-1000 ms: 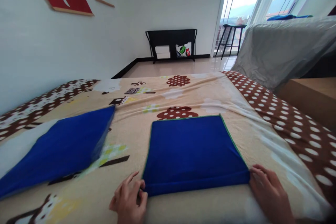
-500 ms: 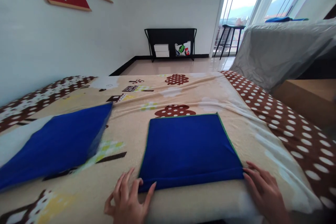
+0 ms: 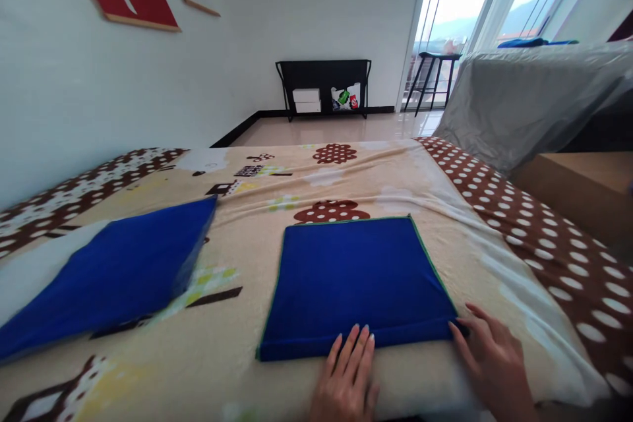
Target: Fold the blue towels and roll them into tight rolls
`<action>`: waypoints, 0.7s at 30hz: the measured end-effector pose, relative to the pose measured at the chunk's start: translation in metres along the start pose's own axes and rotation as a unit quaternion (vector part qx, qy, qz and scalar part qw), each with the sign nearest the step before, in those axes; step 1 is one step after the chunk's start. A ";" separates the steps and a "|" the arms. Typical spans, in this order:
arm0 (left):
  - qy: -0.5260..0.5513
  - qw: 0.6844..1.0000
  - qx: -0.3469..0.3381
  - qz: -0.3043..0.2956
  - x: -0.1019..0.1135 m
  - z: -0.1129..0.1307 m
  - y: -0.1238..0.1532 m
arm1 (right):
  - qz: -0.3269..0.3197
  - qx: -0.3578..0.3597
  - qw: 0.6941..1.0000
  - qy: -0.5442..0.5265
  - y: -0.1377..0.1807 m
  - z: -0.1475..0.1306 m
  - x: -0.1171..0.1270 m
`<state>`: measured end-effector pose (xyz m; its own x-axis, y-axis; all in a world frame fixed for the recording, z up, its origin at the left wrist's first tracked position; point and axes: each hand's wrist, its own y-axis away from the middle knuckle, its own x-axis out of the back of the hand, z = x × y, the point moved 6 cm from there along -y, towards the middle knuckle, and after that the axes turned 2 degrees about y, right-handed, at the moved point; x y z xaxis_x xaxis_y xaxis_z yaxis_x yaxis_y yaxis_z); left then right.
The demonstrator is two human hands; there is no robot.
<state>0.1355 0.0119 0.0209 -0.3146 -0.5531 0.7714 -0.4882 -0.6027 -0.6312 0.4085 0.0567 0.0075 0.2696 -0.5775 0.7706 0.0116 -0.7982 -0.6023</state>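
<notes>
Since half a second before, the left hand (image 3: 349,376) had slid from the near left corner of the folded blue cloth (image 3: 356,280) to the middle of its near edge, while the right hand (image 3: 494,362) had stayed by the near right corner. The cloth itself had not shifted on the bed (image 3: 222,356).

The left hand lay flat, fingers straight and close together, its fingertips (image 3: 361,336) resting on the rolled near fold; it gripped nothing. The right hand was loosely spread, fingertips touching the corner of the cloth, palm on the patterned blanket, likewise closed on nothing.

The cloth lay as a neat square in the middle of the bed, just in front of the person, with a thin green hem showing along its far and side edges. A second pile of blue cloth (image 3: 109,270) sat well apart to the left.

Judging by its flat drape and soft, rounded fold, the cloth was probably light, limp and slightly grippy against the fleecy blanket. It would sag if lifted at one point, so the near fold's two corners, or a flat palm slid under the fold, looked the soundest places to hold it.
</notes>
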 end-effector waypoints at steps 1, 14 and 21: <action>0.002 1.000 0.010 0.013 -0.002 0.000 -0.001 | 0.009 0.000 1.000 0.008 -0.001 -0.010 0.005; -0.037 0.998 -0.027 -0.049 0.014 -0.047 0.031 | -0.160 0.359 0.919 -0.035 -0.010 -0.143 -0.024; -0.071 0.987 0.070 -0.124 0.054 -0.111 0.078 | -0.195 0.268 0.943 0.037 -0.002 -0.029 -0.014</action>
<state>-0.0096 -0.0016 0.0218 -0.0776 -0.4470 0.8912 -0.4163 -0.7977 -0.4363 0.3769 0.0617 0.0041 0.0755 -0.2839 0.9559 0.5856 -0.7632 -0.2729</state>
